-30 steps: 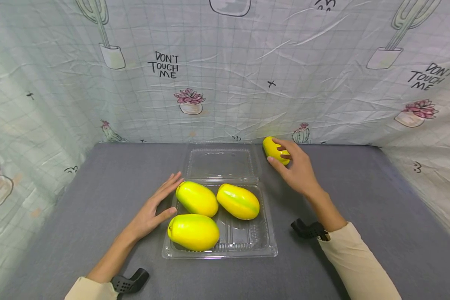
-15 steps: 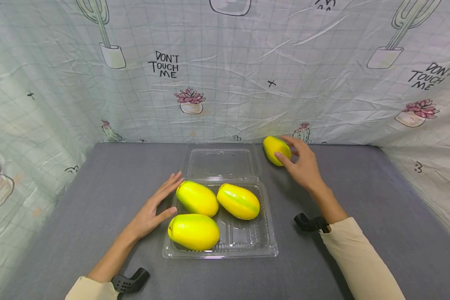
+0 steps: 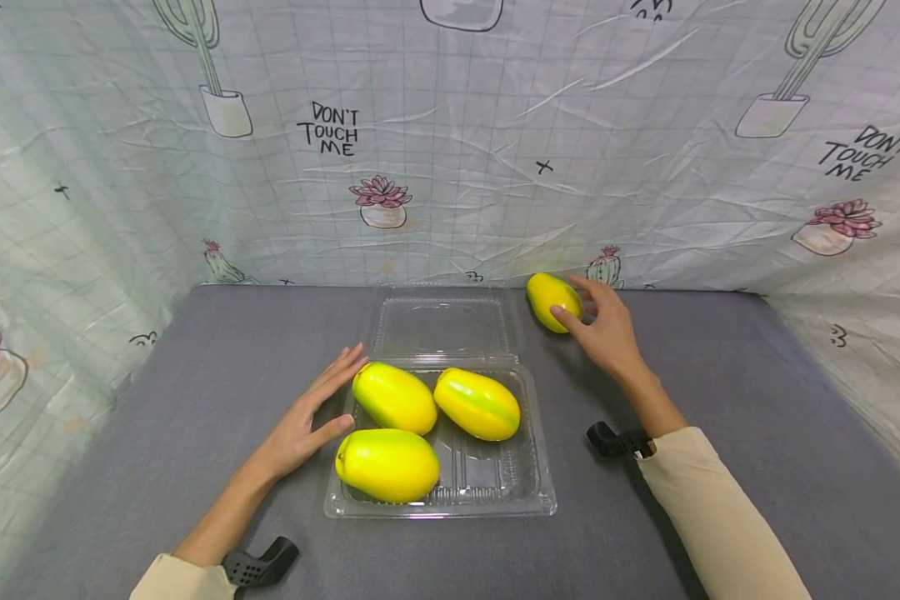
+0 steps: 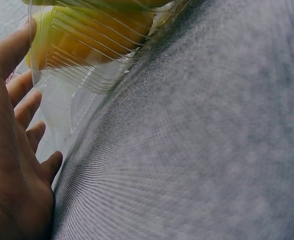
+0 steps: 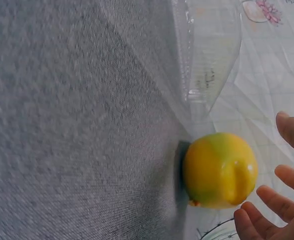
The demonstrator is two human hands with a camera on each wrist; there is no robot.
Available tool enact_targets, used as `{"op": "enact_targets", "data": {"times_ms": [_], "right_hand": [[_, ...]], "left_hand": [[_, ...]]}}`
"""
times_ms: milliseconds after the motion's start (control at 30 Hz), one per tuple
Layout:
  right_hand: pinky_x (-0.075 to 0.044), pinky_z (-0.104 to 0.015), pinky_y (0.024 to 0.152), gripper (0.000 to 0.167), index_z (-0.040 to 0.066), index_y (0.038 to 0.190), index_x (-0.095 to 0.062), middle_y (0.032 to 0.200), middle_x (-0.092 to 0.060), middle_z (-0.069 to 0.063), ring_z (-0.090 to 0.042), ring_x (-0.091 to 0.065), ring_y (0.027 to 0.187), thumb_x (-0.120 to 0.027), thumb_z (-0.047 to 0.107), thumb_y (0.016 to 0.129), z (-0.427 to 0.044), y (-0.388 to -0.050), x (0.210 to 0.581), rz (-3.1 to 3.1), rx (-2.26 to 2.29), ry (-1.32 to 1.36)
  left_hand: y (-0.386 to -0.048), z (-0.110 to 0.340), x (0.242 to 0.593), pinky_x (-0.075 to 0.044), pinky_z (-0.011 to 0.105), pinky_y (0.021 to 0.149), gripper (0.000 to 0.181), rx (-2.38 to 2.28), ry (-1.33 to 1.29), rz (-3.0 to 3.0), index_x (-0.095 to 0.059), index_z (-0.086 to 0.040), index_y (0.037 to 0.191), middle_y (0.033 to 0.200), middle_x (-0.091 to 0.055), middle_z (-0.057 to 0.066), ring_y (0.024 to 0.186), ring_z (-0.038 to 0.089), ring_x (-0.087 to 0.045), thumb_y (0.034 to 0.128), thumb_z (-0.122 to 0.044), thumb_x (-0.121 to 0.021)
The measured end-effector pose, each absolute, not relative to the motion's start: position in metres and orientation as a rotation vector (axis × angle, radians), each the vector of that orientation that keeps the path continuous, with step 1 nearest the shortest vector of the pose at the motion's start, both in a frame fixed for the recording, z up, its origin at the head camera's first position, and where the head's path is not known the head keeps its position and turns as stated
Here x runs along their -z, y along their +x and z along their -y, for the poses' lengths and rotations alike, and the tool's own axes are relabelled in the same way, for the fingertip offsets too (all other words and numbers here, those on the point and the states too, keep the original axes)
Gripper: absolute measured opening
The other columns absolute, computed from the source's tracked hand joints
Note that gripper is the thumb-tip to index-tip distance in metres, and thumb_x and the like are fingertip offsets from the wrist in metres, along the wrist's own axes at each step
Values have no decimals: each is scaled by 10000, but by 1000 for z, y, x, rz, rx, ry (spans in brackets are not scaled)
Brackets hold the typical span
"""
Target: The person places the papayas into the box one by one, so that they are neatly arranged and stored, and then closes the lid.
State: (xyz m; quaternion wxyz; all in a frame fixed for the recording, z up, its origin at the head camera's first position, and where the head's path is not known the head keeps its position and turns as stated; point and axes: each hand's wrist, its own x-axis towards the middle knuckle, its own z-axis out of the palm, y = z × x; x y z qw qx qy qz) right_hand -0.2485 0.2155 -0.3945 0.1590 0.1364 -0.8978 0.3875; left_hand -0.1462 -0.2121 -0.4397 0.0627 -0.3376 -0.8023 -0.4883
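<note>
Three yellow papaya-like fruits, among them a right one [image 3: 477, 404], a rear left one [image 3: 394, 397] and a front left one [image 3: 387, 465], lie in a clear plastic clamshell box [image 3: 487, 504]. My left hand [image 3: 300, 433] rests along the box's left side, fingers spread; in the left wrist view its fingertips touch the clear wall. A fourth papaya-like fruit [image 3: 553, 302] lies on the table behind and right of the box. Around its right side, my right hand [image 3: 603, 329] is held with loosely bent fingers. The right wrist view shows those fingers [image 5: 276, 202] apart from the fruit [image 5: 220, 170].
The box's clear lid [image 3: 444, 327] lies folded back toward the rear. Grey cloth [image 3: 232, 350] covers the table. A printed curtain [image 3: 457, 150] rises along the back edge and both sides, close behind the fourth fruit.
My right hand has drawn back to the right from over the fourth fruit, uncovering more of it. That fruit stays in about the same place. The left hand has not moved.
</note>
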Motion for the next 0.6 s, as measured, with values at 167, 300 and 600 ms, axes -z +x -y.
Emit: {"op": "enact_targets", "data": {"times_ms": [167, 300, 600], "right_hand": [[-440, -554, 913, 648, 27, 1420, -417, 1356, -454, -221, -413, -490, 1152, -671, 320, 901, -217, -253, 395, 2612, -1085, 339], [-454, -556, 888, 693, 34, 1443, -383, 1366, -444, -225, -415, -505, 1133, -666, 355, 899, -217, -255, 395, 2648, -1063, 311], [-456, -544, 881, 709, 26, 1446, -375, 1337, -470, -242, -414, -541, 1080, -656, 381, 900, -216, -262, 400, 2691, -1045, 273]], "left_hand": [[-147, 213, 441, -71, 630, 1088, 636, 1468, -1020, 2430, -365, -52, 1469, 1567, -210, 123, 1428, 401, -81, 886, -102, -613], [-148, 213, 441, -73, 633, 1086, 635, 1466, -1021, 2427, -367, -46, 1467, 1565, -213, 130, 1419, 428, -82, 886, -111, -616], [-147, 212, 441, -69, 655, 1074, 627, 1474, -1020, 2422, -367, -53, 1469, 1565, -211, 129, 1425, 409, -78, 900, -143, -615]]}}
